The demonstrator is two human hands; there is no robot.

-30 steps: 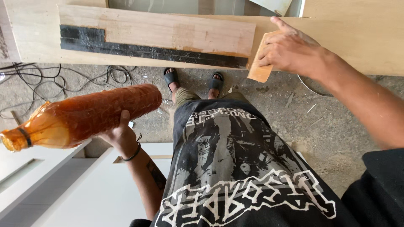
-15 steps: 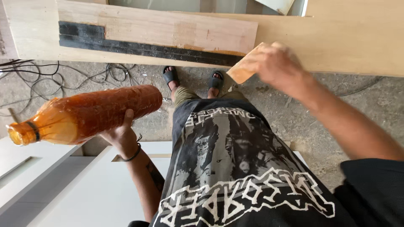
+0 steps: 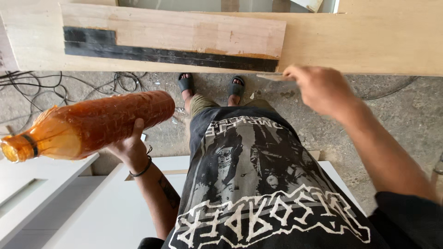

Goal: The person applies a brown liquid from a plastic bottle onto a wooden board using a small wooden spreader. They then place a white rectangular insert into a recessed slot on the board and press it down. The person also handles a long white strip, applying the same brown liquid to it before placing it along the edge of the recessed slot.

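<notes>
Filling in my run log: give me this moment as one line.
left hand: holds amber bottle sideways | right hand: thin flat piece at wooden board edge | floor: cables

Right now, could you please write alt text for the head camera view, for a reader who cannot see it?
Looking down, a person's left hand holds a large amber plastic bottle sideways, while the right hand pinches a thin scraper at the edge of a long wooden board. Sandalled feet stand on a concrete floor.
</notes>
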